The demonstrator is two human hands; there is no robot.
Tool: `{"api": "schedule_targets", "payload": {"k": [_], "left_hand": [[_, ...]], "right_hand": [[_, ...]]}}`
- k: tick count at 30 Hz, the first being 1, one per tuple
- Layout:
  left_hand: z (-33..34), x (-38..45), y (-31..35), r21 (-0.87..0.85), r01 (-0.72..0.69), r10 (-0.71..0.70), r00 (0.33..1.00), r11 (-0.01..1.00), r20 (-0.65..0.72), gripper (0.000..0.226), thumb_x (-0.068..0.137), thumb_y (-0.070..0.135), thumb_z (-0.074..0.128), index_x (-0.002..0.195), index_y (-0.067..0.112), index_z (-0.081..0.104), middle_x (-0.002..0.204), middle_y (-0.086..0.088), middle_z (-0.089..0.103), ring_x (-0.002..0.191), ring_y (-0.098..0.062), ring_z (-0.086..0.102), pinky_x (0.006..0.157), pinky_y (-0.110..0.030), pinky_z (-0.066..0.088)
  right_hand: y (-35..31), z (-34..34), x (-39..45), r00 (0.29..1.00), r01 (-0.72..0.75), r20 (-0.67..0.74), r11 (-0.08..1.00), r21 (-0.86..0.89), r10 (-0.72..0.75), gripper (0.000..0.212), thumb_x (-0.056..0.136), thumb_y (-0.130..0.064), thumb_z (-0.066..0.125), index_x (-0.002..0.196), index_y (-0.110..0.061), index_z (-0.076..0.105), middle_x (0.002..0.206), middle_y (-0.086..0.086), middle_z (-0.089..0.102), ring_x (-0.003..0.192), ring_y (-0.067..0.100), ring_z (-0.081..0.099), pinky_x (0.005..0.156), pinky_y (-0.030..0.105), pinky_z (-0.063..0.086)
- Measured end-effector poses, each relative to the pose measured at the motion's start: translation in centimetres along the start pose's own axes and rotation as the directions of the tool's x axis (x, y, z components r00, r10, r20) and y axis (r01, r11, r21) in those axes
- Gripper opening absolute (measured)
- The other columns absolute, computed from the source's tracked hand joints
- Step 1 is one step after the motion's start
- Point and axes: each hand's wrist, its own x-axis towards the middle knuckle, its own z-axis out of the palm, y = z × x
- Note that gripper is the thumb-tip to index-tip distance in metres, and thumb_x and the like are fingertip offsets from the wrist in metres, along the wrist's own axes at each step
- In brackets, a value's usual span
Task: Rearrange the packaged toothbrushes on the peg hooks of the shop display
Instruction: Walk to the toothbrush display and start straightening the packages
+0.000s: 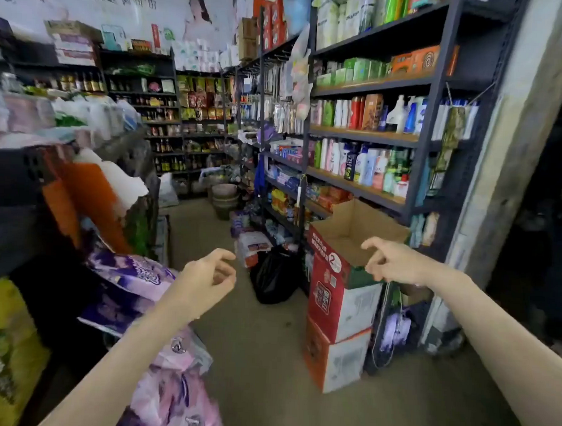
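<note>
Packaged toothbrushes [285,114] hang on peg hooks in the dark metal shelving on the right side of the aisle, well beyond my reach and blurred. My left hand [206,278] floats in mid-air over the aisle floor, fingers loosely curled, holding nothing. My right hand [388,261] hovers in front of an open cardboard box, fingers also loosely curled and empty. Both hands are far from the peg hooks.
Stacked red and white cartons [340,308], the top one open, stand against the right shelving [416,173]. A black bag [273,277] lies on the floor beside them. Purple and pink packs [132,274] bulge out at the left. The aisle floor [267,357] runs ahead.
</note>
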Motion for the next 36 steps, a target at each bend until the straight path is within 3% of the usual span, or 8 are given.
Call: {"api": "schedule_targets", "payload": {"k": [3, 8, 11, 18, 24, 29, 32, 36], "left_hand": [[4.2, 5.2, -3.0, 0.108, 0.019, -0.028, 0.996, 0.994, 0.090, 0.035, 0.086, 0.011, 0.059, 0.120, 0.010, 0.050, 0.084, 0.008, 0.058, 0.081, -0.014, 0.058, 0.086, -0.030, 0.048], [11.9, 16.5, -7.0, 0.220, 0.103, -0.166, 0.942, 0.970, 0.291, 0.040, 0.088, 0.013, 0.057, 0.127, 0.007, 0.048, 0.102, -0.005, 0.062, 0.097, -0.018, 0.059, 0.087, -0.023, 0.043], [15.2, 23.4, -9.5, 0.314, 0.211, -0.317, 0.885, 0.926, 0.342, 0.043, 0.089, 0.008, 0.055, 0.128, -0.005, 0.045, 0.115, -0.018, 0.058, 0.111, -0.027, 0.055, 0.095, -0.030, 0.040], [14.9, 36.1, -16.3, 0.250, 0.381, -0.424, 0.894, 0.890, 0.148, 0.055, 0.092, 0.015, 0.051, 0.141, 0.010, 0.026, 0.124, -0.011, 0.054, 0.114, -0.027, 0.052, 0.092, -0.032, 0.041], [11.7, 48.9, -29.6, 0.014, 0.564, -0.564, 0.826, 0.826, -0.006, 0.057, 0.091, 0.016, 0.056, 0.140, 0.009, 0.028, 0.121, -0.017, 0.057, 0.109, -0.030, 0.056, 0.090, -0.041, 0.046], [7.9, 62.9, -38.9, 0.078, 0.627, -0.631, 0.776, 0.775, 0.026, 0.054, 0.091, 0.019, 0.054, 0.138, 0.004, 0.032, 0.128, -0.018, 0.053, 0.114, -0.030, 0.053, 0.092, -0.037, 0.043], [7.2, 71.3, -41.7, 0.162, 0.566, -0.578, 0.815, 0.808, 0.036, 0.051, 0.091, 0.019, 0.054, 0.136, 0.005, 0.035, 0.120, -0.016, 0.058, 0.101, -0.024, 0.056, 0.079, -0.029, 0.042], [7.1, 83.0, -44.8, 0.186, 0.396, -0.418, 0.903, 0.899, 0.095, 0.052, 0.090, 0.016, 0.055, 0.137, 0.006, 0.033, 0.116, -0.013, 0.061, 0.108, -0.025, 0.057, 0.089, -0.029, 0.041]], "right_hand": [[2.9, -0.3, 5.7, 0.999, -0.031, -0.006, 0.999, 0.044, 0.032, 0.048, 0.092, -0.011, 0.053, 0.136, -0.011, 0.033, 0.099, 0.003, 0.058, 0.084, 0.020, 0.059, 0.066, 0.025, 0.047], [7.4, -2.7, 18.1, 1.000, -0.006, -0.017, 1.000, 0.020, 0.007, 0.044, 0.092, -0.011, 0.052, 0.133, -0.013, 0.038, 0.109, 0.011, 0.062, 0.092, 0.026, 0.061, 0.080, 0.034, 0.049], [8.1, -3.8, 26.0, 1.000, 0.003, 0.030, 0.998, -0.061, -0.001, 0.044, 0.093, -0.014, 0.051, 0.135, -0.009, 0.036, 0.107, 0.018, 0.064, 0.093, 0.029, 0.063, 0.076, 0.035, 0.050], [3.8, -2.2, 44.6, 0.950, 0.307, -0.032, 0.949, -0.064, -0.310, 0.045, 0.095, -0.010, 0.046, 0.138, -0.015, 0.032, 0.105, 0.013, 0.062, 0.092, 0.028, 0.061, 0.081, 0.041, 0.049], [-0.6, 1.4, 62.4, 0.891, 0.454, 0.142, 0.850, -0.269, -0.431, 0.059, 0.094, -0.009, 0.046, 0.144, -0.025, 0.018, 0.101, 0.014, 0.061, 0.082, 0.030, 0.060, 0.073, 0.047, 0.049], [-5.9, -2.5, 80.0, 0.892, 0.444, 0.184, 0.722, -0.531, -0.413, 0.046, 0.092, -0.010, 0.048, 0.136, -0.009, 0.036, 0.124, 0.019, 0.044, 0.112, 0.033, 0.047, 0.077, 0.031, 0.035], [-7.7, -5.0, 89.6, 0.906, 0.406, 0.086, 0.794, -0.454, -0.414, 0.049, 0.091, -0.013, 0.051, 0.137, -0.008, 0.034, 0.128, 0.019, 0.044, 0.115, 0.034, 0.046, 0.084, 0.035, 0.037], [-9.0, -5.0, 101.9, 0.937, 0.331, 0.020, 0.869, -0.367, -0.349, 0.056, 0.092, -0.013, 0.051, 0.141, -0.008, 0.025, 0.130, 0.021, 0.043, 0.109, 0.034, 0.049, 0.080, 0.035, 0.038]]}}
